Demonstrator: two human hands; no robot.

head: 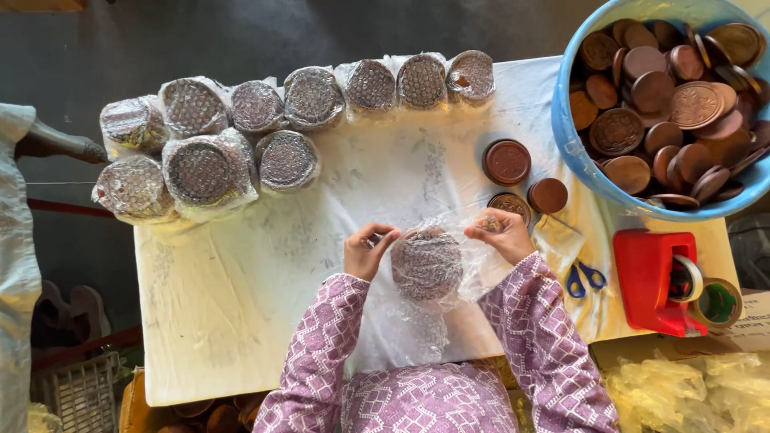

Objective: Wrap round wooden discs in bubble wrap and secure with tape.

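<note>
Left hand (367, 250) and right hand (502, 234) pinch clear wrap (461, 277) around a brown disc stack (426, 262) near the table's (241, 321) front edge. Wrapped stacks (200, 171) line its far edge; a blue tub (573, 148) occupies the far right corner.

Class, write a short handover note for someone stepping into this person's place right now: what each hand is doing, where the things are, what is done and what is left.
Left hand and right hand each grip an edge of the bubble wrap around the disc stack at the table's near edge; wrap not yet closed.
Done: ten wrapped bundles in rows at the far left.
Left: three loose brown discs mid-table, many more in the blue tub.
Red tape dispenser and blue scissors sit to the right.
</note>
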